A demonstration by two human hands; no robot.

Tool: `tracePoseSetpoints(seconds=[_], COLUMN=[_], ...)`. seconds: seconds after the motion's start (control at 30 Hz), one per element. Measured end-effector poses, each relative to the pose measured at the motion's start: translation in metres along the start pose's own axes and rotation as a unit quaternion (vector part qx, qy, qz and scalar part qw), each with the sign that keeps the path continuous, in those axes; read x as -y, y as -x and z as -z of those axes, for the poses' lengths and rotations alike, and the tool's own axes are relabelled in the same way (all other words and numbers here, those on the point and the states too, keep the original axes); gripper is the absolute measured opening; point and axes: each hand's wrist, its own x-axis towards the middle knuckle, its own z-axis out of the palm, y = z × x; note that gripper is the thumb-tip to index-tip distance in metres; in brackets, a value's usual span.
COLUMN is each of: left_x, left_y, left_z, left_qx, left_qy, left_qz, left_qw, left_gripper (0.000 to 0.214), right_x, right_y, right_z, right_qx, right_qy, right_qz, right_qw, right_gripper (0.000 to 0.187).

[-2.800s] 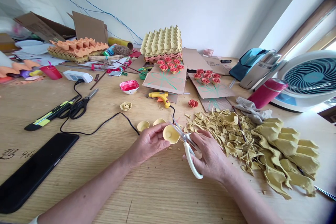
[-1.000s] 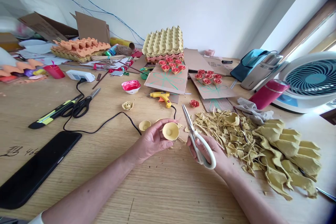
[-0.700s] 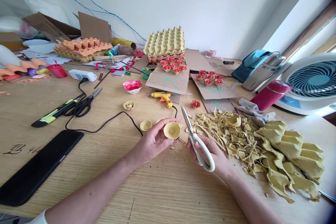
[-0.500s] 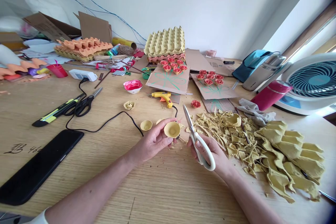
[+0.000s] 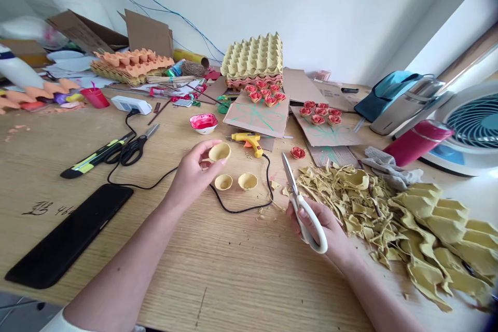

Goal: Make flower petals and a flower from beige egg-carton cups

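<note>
My left hand [image 5: 196,168] pinches a small yellow egg-carton cup [image 5: 220,152] between thumb and fingers, raised over the table with its hollow facing me. Two similar cups, a smaller one [image 5: 223,182] and a wider one [image 5: 248,181], sit side by side on the wood just below it. White-handled scissors [image 5: 307,218] are gripped in my right hand [image 5: 324,225], blades together and pointing up and away. Beside that hand, on its right, spreads a heap of yellow carton scraps [image 5: 350,197].
A yellow glue gun [image 5: 249,141] lies beyond the cups, its black cord looping around them. Red paper roses [image 5: 266,94] stand on cardboard [image 5: 252,116]; a single rose [image 5: 298,152] lies nearer. Left are black scissors [image 5: 136,148], a cutter [image 5: 97,156] and a bowl of red paint [image 5: 203,123].
My left hand has carried its cup left and away from the scissors, uncovering the wider cup on the table. The yellow rolled flower seen earlier is now hidden behind that hand.
</note>
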Motion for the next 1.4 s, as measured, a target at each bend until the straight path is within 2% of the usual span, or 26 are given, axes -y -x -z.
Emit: tracePoseSetpoints(seconds=[0.1, 0.27, 0.43, 0.63, 0.8, 0.93, 1.13, 1.4], left_x=[0.006, 0.008, 0.014, 0.027, 0.029, 0.03, 0.035, 0.026], left_y=[0.001, 0.004, 0.004, -0.004, -0.009, -0.01, -0.006, -0.008], left_z=[0.0, 0.002, 0.002, -0.01, -0.018, -0.015, -0.005, -0.01], left_qx=[0.004, 0.074, 0.091, 0.063, 0.056, 0.061, 0.042, 0.06], left_qy=[-0.139, -0.264, -0.273, -0.302, -0.364, -0.356, -0.312, -0.34], left_qz=[-0.03, -0.051, -0.052, -0.069, -0.028, -0.001, -0.027, -0.007], left_qw=[0.99, 0.96, 0.956, 0.949, 0.929, 0.932, 0.949, 0.939], left_gripper=[0.041, 0.038, 0.035, 0.034, 0.033, 0.032, 0.026, 0.037], right_x=[-0.002, -0.005, -0.005, -0.003, -0.004, -0.004, -0.005, -0.007], right_y=[0.0, 0.001, 0.002, 0.004, 0.005, 0.006, 0.005, 0.006], right_z=[0.001, 0.003, 0.002, 0.001, 0.002, 0.002, 0.002, 0.002], right_qx=[-0.004, -0.007, -0.007, -0.007, -0.017, -0.018, -0.006, 0.009], right_qy=[0.004, 0.029, 0.044, 0.052, 0.046, 0.042, 0.064, 0.09], right_qz=[-0.003, 0.001, 0.001, -0.002, -0.01, -0.01, -0.01, -0.006], right_qw=[1.0, 1.0, 0.999, 0.999, 0.999, 0.999, 0.998, 0.996], right_gripper=[0.05, 0.047, 0.046, 0.046, 0.046, 0.047, 0.049, 0.045])
